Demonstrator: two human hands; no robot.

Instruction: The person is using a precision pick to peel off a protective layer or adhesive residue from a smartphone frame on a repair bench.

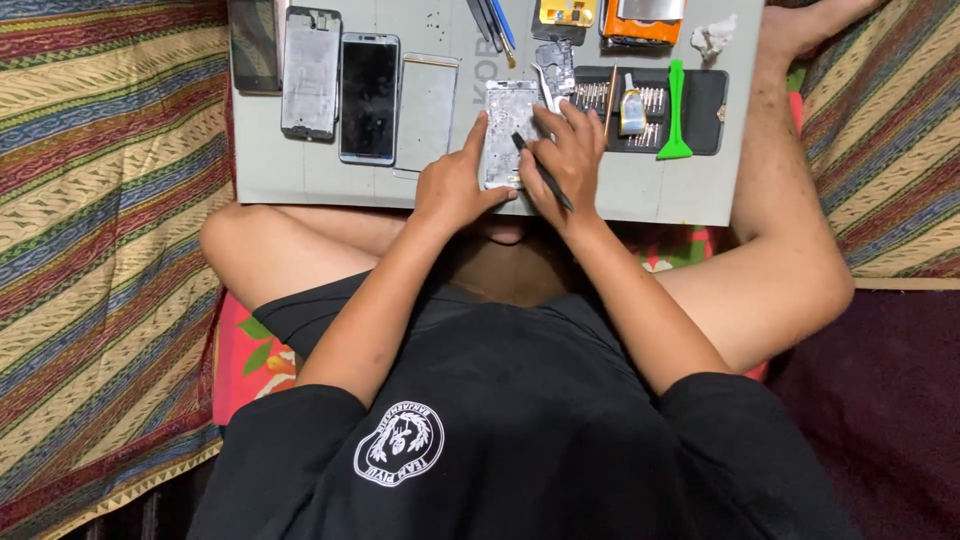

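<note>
An opened phone body (507, 125), silvery with its insides showing, lies on a grey work board (320, 175) resting on my crossed legs. My left hand (455, 180) presses on the phone's left edge and lower end, index finger stretched up along its side. My right hand (568, 150) holds a thin dark tool (543, 172) like a pen, its tip touching the phone's right side near the middle.
Left of the phone lie a pale panel (425, 110), a dark-screened phone (369, 97), a bare frame (311, 72) and another dark phone (254, 45). To the right are a black bit case (705, 110), a green pry tool (675, 110) and an orange part (640, 25). Striped cloth (100, 250) surrounds me.
</note>
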